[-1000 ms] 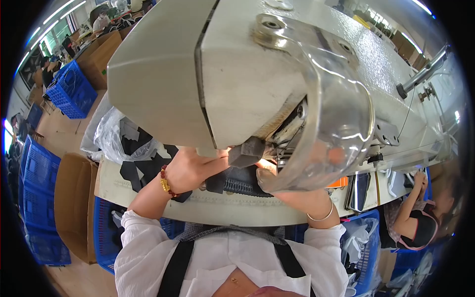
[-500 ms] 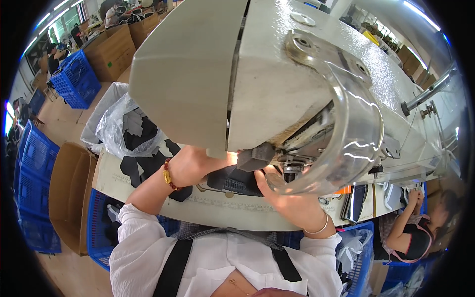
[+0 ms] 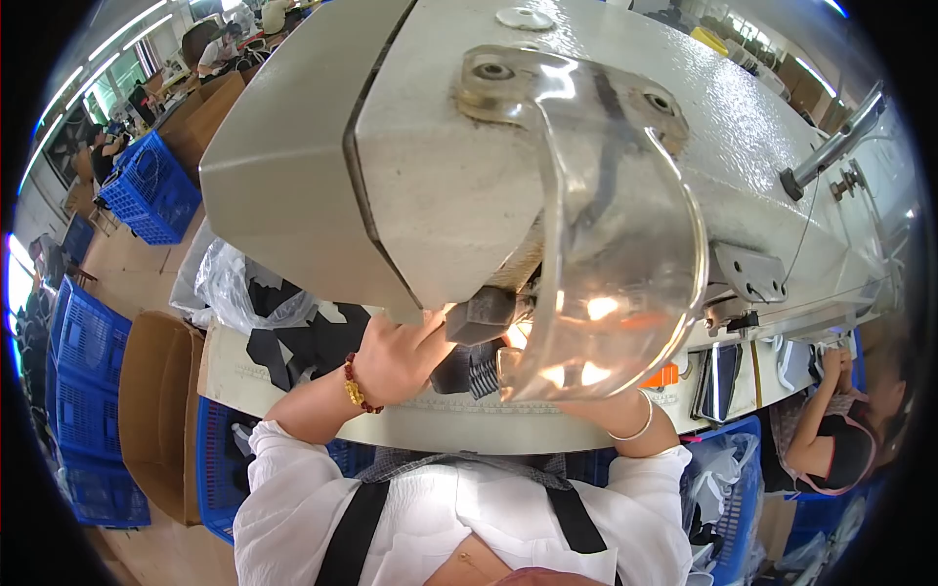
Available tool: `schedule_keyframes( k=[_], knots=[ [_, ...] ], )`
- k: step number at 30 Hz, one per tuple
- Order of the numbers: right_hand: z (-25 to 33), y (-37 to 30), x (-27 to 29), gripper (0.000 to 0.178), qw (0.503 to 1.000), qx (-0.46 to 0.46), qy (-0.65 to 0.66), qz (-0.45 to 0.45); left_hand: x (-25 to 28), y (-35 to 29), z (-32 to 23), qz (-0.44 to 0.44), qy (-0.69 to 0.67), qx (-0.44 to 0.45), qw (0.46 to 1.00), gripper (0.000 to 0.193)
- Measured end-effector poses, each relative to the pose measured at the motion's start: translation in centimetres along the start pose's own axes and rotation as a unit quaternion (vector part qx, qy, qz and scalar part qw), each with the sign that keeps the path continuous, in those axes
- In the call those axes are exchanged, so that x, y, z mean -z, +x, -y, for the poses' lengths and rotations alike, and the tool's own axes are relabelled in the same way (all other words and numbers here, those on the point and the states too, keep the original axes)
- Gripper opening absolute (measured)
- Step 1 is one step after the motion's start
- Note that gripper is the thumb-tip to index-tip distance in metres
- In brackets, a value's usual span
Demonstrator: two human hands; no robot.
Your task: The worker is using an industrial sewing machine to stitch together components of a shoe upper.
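My left hand (image 3: 396, 356), with a red bead bracelet at its wrist, reaches under the head of a large off-white sewing machine (image 3: 293, 186). Its bent fingers are at a black workpiece (image 3: 451, 371) with a ribbed part, and appear to grip its edge; the fingertips are hidden by the machine head and a dark faceted block (image 3: 482, 315). Opposite, my right hand (image 3: 576, 393) is mostly behind the curved clear guard (image 3: 625, 244); its fingers cannot be made out. The stitching spot is hidden too.
Black cut pieces (image 3: 308, 347) and a plastic bag (image 3: 244, 283) lie left on the pale worktable (image 3: 410, 427). A phone (image 3: 718, 381) and an orange object (image 3: 661, 376) lie right. Blue baskets (image 3: 728, 488) and a cardboard box (image 3: 161, 420) stand below. Another person (image 3: 831, 439) sits at right.
My view has shifted, so the machine head and guard sit further left. The black workpiece has turned, its ribbed part now more upright. My right hand's fingers have gone behind the guard.
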State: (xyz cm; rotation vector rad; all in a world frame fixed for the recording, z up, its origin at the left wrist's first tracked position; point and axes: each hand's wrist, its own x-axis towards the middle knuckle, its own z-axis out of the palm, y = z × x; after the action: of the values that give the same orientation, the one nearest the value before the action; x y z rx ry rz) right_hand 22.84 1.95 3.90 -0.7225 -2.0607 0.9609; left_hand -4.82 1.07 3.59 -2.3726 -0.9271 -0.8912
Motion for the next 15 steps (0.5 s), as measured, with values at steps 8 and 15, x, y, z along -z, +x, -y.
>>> schedule_keyframes(
  k=[8, 15],
  knots=[
    [-0.7, 0.2, 0.6, 0.013, 0.996, -0.015, 0.090, 0.008, -0.7, 0.8, 0.0, -0.048, -0.016, 0.016, 0.999, 0.029],
    [0.1, 2.3, 2.1, 0.026, 0.896, 0.291, -0.335, -0.011, 2.3, 1.5, -0.3, -0.042, -0.135, 0.101, 0.985, 0.031]
  ],
)
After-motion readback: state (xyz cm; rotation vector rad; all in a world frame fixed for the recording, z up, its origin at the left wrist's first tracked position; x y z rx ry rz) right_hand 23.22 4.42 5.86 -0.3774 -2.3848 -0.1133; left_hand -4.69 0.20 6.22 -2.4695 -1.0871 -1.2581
